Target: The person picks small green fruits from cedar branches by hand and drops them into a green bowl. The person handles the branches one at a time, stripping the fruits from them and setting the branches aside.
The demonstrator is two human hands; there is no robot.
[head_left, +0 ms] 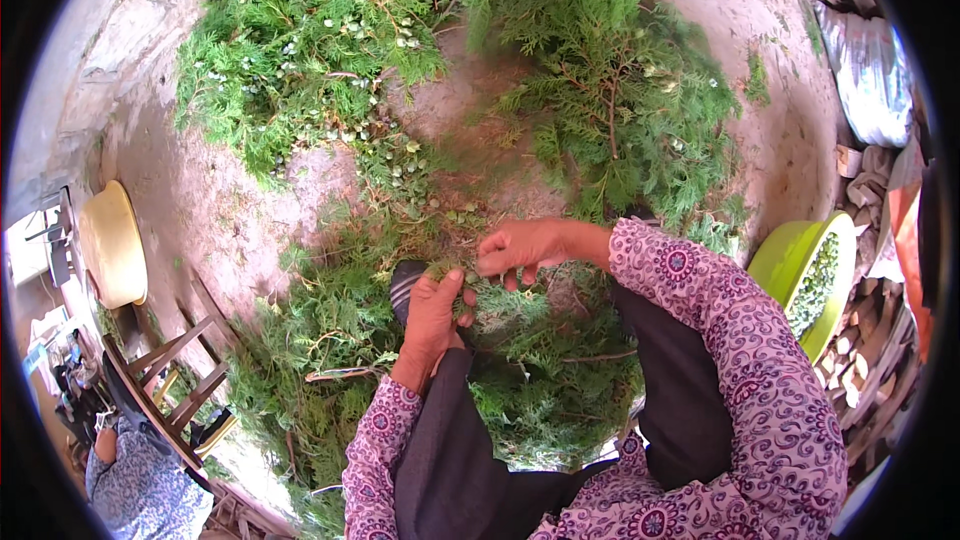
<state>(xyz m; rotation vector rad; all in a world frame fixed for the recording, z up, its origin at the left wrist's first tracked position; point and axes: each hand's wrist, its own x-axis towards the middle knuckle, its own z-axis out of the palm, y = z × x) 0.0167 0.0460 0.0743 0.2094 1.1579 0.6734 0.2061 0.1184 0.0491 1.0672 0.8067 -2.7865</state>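
My left hand point(432, 318) is closed, thumb against the fingers, around a small green evergreen sprig point(440, 270). Just beside it, my right hand point(530, 244) has its fingers bent together in a pinch by the sprig. Whatever lies between those fingertips is too small to make out. Under and around both hands spread cut evergreen branches point(330, 330) with flat, feathery leaves. Farther ahead on the left lies a heap of branches point(290, 50) bearing pale, round cones. Another leafy heap point(630, 90) sits ahead on the right.
A lime-green basin point(775, 255) holding small green cones point(815, 285) stands at right, near stacked firewood point(865, 340) and a silvery bag point(868, 75). On the left are a yellow basin point(112, 240), a wooden frame point(185, 380) and another person point(150, 485) in blue patterned clothing.
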